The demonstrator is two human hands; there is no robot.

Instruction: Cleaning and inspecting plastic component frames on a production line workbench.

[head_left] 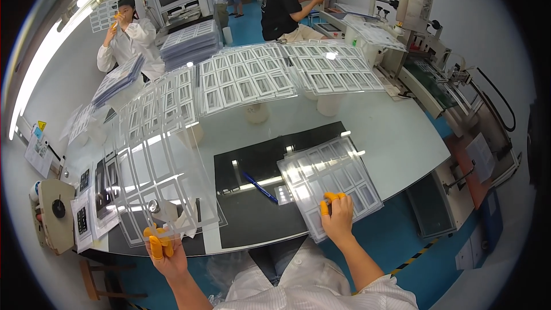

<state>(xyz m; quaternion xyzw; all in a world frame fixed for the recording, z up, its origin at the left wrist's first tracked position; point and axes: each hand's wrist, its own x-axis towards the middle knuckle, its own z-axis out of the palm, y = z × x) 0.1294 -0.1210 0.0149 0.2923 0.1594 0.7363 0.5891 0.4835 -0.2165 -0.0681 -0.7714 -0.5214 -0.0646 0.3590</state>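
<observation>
My left hand (163, 248), in orange finger cots, pinches the near edge of a large clear plastic sheet (166, 186) printed with pale rectangular frames. The sheet is raised and tilted over the table's left side. On the right, a stack of similar clear sheets (310, 181) lies partly on a black mat. My right hand (338, 218), also in orange finger cots, is closed at the near edge of the stack's top sheet; its fingertips press together there. A blue pen (259, 188) and a small pale card (283, 195) lie left of that stack.
More printed sheets (247, 77) rest on white round supports (329, 105) along the table's far side. A metal-topped bottle (154, 206) stands behind the raised sheet. Two co-workers, one in a white coat (129, 46), are beyond; a machine (442, 80) stands right.
</observation>
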